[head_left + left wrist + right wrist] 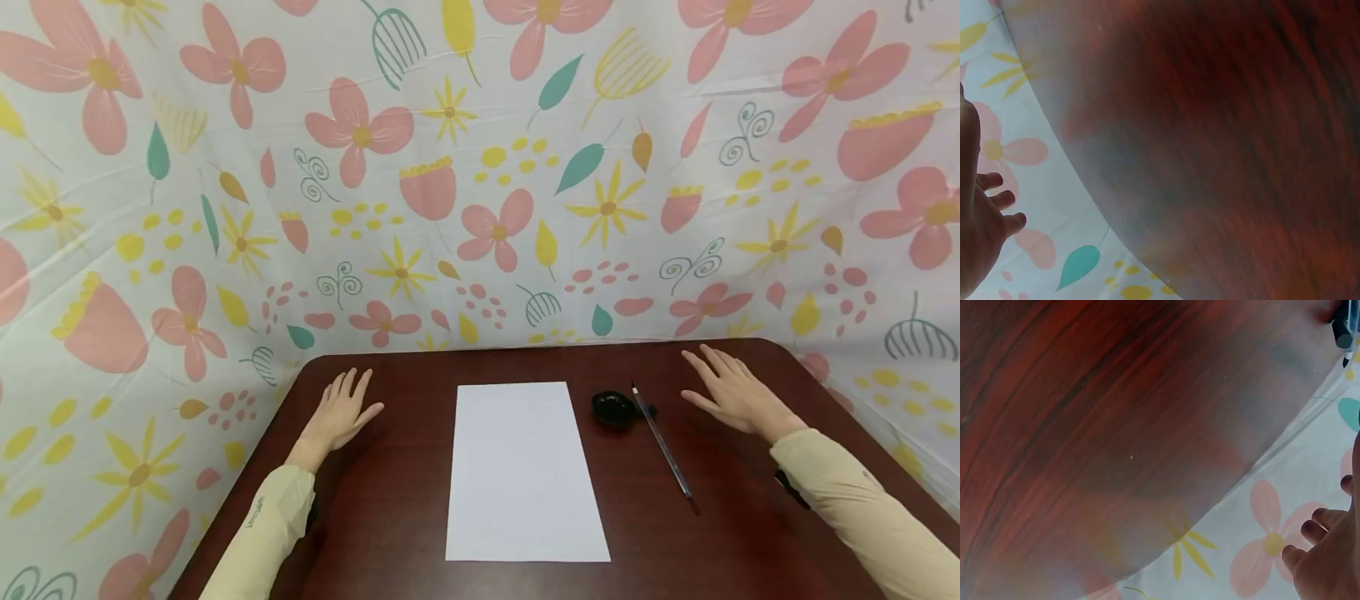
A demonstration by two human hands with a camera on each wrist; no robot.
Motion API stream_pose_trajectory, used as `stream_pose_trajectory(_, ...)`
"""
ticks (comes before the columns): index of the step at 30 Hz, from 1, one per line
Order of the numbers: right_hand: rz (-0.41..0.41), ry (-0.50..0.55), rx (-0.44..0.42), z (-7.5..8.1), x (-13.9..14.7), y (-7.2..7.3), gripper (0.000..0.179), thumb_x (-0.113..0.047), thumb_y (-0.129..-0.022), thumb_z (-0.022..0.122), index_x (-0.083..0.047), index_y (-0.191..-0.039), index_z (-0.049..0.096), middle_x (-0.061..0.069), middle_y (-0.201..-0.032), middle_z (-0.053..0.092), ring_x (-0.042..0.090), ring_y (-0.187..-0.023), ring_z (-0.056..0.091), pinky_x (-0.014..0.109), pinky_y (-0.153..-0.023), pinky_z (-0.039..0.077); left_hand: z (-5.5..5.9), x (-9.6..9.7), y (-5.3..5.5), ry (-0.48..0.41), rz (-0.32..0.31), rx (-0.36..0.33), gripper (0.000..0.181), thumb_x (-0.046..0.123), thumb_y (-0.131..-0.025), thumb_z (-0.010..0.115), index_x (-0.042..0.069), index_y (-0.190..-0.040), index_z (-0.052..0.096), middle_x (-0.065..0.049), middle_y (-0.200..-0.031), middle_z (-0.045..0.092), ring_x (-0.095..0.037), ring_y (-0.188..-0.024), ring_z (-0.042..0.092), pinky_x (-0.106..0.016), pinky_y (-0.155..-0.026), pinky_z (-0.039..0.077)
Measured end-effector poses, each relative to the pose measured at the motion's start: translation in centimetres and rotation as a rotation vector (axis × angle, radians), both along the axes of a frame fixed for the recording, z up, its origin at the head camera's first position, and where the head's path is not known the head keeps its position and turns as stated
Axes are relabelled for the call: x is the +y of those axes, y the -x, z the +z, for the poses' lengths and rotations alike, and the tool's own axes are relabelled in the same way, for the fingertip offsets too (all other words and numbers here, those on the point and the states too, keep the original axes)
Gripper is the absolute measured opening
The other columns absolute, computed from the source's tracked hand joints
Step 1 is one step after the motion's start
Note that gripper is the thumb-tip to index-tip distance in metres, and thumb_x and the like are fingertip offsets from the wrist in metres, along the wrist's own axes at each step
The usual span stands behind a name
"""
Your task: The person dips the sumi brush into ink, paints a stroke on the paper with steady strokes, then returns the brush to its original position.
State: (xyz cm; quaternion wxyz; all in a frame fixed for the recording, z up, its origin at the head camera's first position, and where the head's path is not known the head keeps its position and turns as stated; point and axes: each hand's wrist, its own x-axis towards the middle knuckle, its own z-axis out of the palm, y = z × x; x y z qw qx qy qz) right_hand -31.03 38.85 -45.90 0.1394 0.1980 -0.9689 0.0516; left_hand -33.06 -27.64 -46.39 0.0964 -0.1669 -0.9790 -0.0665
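A blank white sheet of paper [527,475] lies on the dark red-brown table [390,500]. To its right sits a small round black dish [612,409], and a thin brush [663,446] with a dark tip leans across the dish's short handle. My left hand [340,414], fingers spread, is over the table's left side and holds nothing. On the other side my right hand [738,393] is also spread and bare, nearest to the brush. Part of the left hand [985,212] shows in the left wrist view; fingers of the right hand [1325,550] show in the right wrist view.
A white cloth [465,292] printed with flowers and leaves hangs behind the table and along its sides. The table's far corners are rounded. Both forearms wear light sleeves [262,525] with dark bands at the wrists.
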Motion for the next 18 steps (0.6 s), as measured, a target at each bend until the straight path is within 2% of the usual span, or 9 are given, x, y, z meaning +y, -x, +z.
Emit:
stream_pose_trajectory(7,0.017,0.021,0.007,-0.2,-0.2,-0.2,0.07,-0.041,-0.096,0.057,0.002,-0.146,0.032,0.039,-0.146,0.029,0.055,-0.129,0.031,0.063,-0.104,0.026,-0.4,0.3,-0.3,-0.001,0.018,-0.023,0.074,0.048,-0.099,0.047,0.005,-0.153,0.021,-0.031,-0.153,0.026,-0.05,-0.139,0.026,-0.062,-0.11,0.027)
stream_pose_trajectory(13,0.017,0.046,-0.036,-0.5,-0.2,-0.5,0.071,-0.042,-0.096,0.056,0.001,-0.147,0.031,0.037,-0.148,0.027,0.055,-0.13,0.029,0.064,-0.103,0.027,-0.8,0.7,-0.7,0.0,0.022,-0.028,0.075,0.05,-0.099,0.046,0.004,-0.153,0.021,-0.031,-0.152,0.028,-0.05,-0.139,0.028,-0.061,-0.109,0.029)
stream_pose_trajectory(18,0.017,0.045,-0.021,-0.9,-0.2,-0.7,0.069,-0.04,-0.096,0.058,0.0,-0.146,0.034,0.036,-0.147,0.029,0.054,-0.129,0.03,0.065,-0.1,0.03,-0.8,1.2,-0.8,-0.028,0.01,-0.043,0.075,0.049,-0.099,0.046,0.005,-0.154,0.022,-0.03,-0.153,0.028,-0.049,-0.139,0.028,-0.062,-0.109,0.029)
